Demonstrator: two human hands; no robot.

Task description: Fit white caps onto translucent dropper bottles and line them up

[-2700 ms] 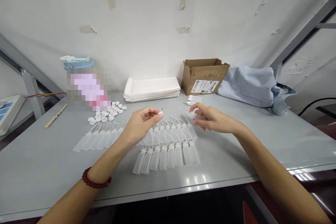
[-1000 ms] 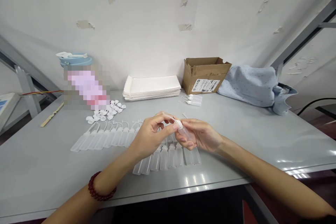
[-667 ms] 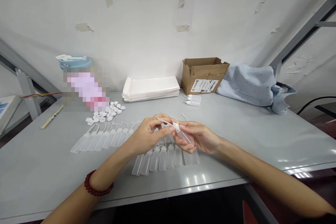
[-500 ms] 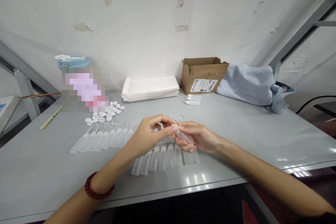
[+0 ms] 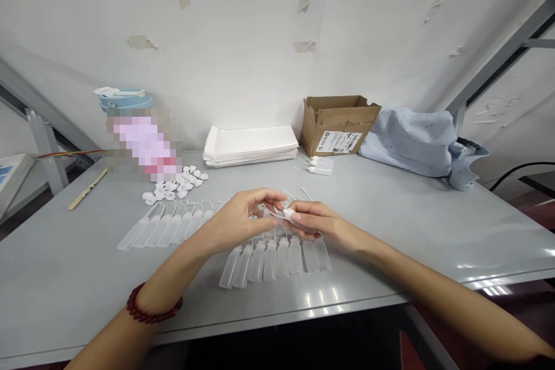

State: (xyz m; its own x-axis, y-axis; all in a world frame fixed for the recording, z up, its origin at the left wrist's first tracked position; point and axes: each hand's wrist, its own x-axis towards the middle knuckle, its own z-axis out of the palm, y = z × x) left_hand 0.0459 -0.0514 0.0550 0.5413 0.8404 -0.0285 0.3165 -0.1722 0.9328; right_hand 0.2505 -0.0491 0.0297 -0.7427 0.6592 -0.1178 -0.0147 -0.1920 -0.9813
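My left hand (image 5: 237,221) and my right hand (image 5: 318,221) meet above the middle of the grey table (image 5: 411,225). Between their fingertips is a small clear squeeze bottle with a white tip cap (image 5: 288,214). The right hand's fingers wrap the bottle's body, which they mostly hide. My left hand pinches the cap end. Just below the hands lies a row of several clear bottles (image 5: 273,257) side by side. A second row of bottles (image 5: 162,228) lies to the left.
A pile of white caps (image 5: 176,185) sits behind the left row. At the back are a stack of white flat sheets (image 5: 251,144), an open cardboard box (image 5: 338,124), two loose bottles (image 5: 319,165), a blue cloth (image 5: 416,141), a blue-lidded jug (image 5: 125,101).
The hands, apart 2.7 s ago with cap and bottle separate, have come together. Over the last second they stayed joined and sank slightly toward the row of bottles.
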